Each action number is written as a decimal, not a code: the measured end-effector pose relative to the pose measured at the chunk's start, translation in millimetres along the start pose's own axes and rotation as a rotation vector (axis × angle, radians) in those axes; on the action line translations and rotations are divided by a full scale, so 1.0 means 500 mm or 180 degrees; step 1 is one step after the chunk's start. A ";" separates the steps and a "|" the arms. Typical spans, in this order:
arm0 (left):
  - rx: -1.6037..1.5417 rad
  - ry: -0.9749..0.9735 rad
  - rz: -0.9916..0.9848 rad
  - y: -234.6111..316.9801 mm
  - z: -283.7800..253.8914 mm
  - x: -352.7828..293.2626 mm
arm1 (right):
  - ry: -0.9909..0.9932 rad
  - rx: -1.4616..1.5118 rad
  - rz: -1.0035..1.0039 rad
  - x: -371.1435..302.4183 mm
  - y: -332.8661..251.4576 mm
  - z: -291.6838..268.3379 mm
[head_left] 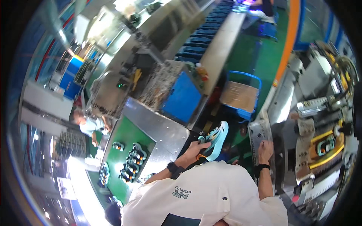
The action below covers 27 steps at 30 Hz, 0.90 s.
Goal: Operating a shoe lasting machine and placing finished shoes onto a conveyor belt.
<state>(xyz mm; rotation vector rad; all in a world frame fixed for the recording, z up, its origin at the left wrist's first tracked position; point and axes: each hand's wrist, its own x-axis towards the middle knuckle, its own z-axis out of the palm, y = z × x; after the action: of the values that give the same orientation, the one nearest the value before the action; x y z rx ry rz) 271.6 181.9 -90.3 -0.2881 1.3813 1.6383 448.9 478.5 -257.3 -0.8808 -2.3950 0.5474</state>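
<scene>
A pale-teal shoe (220,141) is gripped by its upper in the left hand (198,149), at 4 o'clock from the view's centre.
Small dark lettering (181,192) is printed on the white cloth shirt (203,188). The right hand (265,150), farther out at 4 o'clock, is curled by a perforated metal plate (260,132); whether anything is held there cannot be told. More shoes (136,153) are set on a flat green surface (132,132) toward 8 o'clock.
</scene>
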 end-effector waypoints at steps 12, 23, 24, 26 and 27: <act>-0.1327 0.1328 0.0649 -0.030 -0.310 -0.088 | -0.0064 0.0163 0.0268 0.107 -0.064 0.018; -0.2339 0.2510 0.1342 0.072 -0.758 -0.023 | -0.0445 0.0976 -0.1616 0.511 -0.712 0.163; -0.2452 0.2674 0.1371 0.083 -0.804 -0.020 | -0.0544 0.0994 -0.1549 0.539 -0.781 0.186; -0.2302 0.2908 0.1183 0.093 -0.910 -0.008 | -0.0447 0.0660 -0.1997 0.598 -0.873 0.246; -0.2254 0.3069 0.1011 0.097 -0.967 0.001 | -0.0308 0.0379 -0.2389 0.627 -0.909 0.275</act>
<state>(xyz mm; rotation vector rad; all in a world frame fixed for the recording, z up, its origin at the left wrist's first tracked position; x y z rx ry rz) 54.2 -232.1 -222.2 -1.4868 1.4778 2.3673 -50.5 345.8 -19.3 0.1251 -2.5044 0.4213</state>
